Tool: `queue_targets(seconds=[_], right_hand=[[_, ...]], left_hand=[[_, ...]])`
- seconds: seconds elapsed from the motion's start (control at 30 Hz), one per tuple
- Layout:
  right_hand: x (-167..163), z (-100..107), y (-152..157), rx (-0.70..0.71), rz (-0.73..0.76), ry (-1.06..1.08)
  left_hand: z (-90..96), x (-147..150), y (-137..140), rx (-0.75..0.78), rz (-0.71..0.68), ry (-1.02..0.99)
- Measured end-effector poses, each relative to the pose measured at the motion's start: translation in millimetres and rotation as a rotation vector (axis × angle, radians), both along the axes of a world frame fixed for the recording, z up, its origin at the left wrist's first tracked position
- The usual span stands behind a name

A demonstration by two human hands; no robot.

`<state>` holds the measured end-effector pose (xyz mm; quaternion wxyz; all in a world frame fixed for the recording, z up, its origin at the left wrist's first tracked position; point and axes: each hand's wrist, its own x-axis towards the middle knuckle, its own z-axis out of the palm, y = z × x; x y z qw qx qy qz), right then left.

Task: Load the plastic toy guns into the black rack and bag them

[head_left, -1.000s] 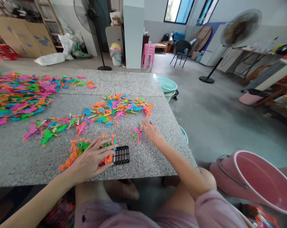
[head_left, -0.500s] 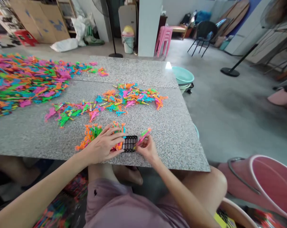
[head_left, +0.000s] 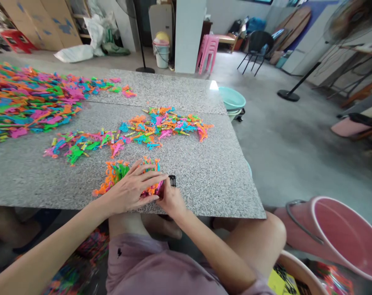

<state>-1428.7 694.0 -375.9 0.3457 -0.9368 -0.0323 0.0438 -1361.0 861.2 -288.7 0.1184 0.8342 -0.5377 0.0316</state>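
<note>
My left hand point(head_left: 136, 182) lies with its fingers spread over a packed row of small plastic toys point(head_left: 151, 190) in orange, green, pink and blue. These stand upright in a black grid rack point(head_left: 172, 180), mostly covered by toys and hands. Its right end shows beyond my right hand point(head_left: 172, 199), whose closed fingers touch the row beside my left fingertips. A pink plastic toy point(head_left: 159, 187) sits at those fingers, partly hidden. More upright toys point(head_left: 113, 175) show left of my left hand.
Loose toys point(head_left: 167, 127) lie in a strip beyond my hands, and a large heap point(head_left: 32, 100) covers the table's point(head_left: 210, 172) left side. A pink bucket point(head_left: 299, 233) stands on the floor at right. Behind it are a stand fan base point(head_left: 288, 96) and pink stools point(head_left: 208, 53).
My right hand has moved left with the pink toy, from beside the rack's open cells to the packed row. My left hand keeps its place over the row. The view has shifted slightly.
</note>
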Motion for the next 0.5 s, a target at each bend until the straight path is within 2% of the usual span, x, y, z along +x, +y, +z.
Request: queue_targets(seconds=[0.27,0.4,0.5], right_hand=[[0,-1,-8,0.175,0.019,-0.033],[0,-6,-14,0.293,0.124,-0.004],[-2,-5,-14,0.262,0.172,-0.005]], left_hand=[[-6.3,5,2,-0.056,-0.05,-0.095],[-9.7,6,4,-0.086,-0.066,-0.139],[-10.3,6,4,-0.104,-0.059,-0.145]])
